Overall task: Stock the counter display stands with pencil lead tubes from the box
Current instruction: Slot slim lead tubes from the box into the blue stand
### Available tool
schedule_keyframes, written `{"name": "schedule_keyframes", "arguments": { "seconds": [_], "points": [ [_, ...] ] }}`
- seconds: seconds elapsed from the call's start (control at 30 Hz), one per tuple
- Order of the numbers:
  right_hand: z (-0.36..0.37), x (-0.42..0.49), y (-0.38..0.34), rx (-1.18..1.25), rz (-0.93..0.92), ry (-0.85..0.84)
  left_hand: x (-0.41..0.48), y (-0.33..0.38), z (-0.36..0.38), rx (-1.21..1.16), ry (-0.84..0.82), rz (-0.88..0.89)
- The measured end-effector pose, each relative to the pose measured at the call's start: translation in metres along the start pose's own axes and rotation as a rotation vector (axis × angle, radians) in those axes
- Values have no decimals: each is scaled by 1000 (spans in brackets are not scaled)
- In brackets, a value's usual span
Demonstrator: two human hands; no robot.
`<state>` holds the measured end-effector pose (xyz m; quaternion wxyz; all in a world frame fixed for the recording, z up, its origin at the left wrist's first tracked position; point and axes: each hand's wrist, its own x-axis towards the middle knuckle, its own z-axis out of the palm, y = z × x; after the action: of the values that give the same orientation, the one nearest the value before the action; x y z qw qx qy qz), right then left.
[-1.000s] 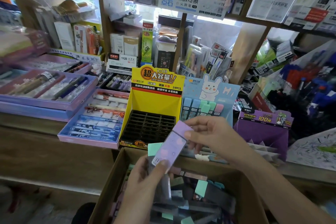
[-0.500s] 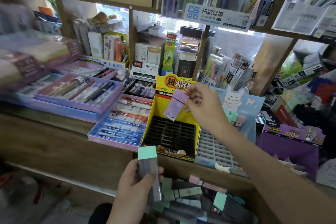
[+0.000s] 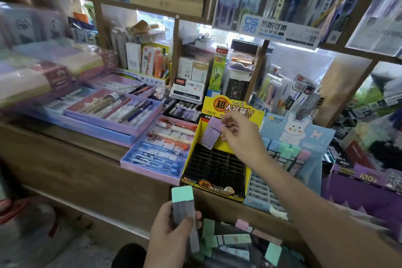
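While the right hand pinched the purple tube near its cap, fingers clamped on it, the tube hung tilted, its long axis running down-left and its lower end just above the back slots of the yellow stand at frame centre; no tubes showed in that grid. Lower down, farther from the slots, the left hand gripped a mint-capped tube upright. Right of the yellow one, the blue stand held tubes in its back rows.
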<state>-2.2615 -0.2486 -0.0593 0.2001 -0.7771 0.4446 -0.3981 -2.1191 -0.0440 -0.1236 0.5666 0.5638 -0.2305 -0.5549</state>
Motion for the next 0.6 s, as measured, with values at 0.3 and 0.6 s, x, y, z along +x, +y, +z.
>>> {"name": "schedule_keyframes", "arguments": {
  "seconds": [0.3, 0.6],
  "points": [
    [4, 6, 4, -51, -17, -92, 5, -9, 1, -2, -6, -19],
    [7, 11, -8, -313, -69, -123, 11, -16, -1, -1, -26, 3]
  ]
}}
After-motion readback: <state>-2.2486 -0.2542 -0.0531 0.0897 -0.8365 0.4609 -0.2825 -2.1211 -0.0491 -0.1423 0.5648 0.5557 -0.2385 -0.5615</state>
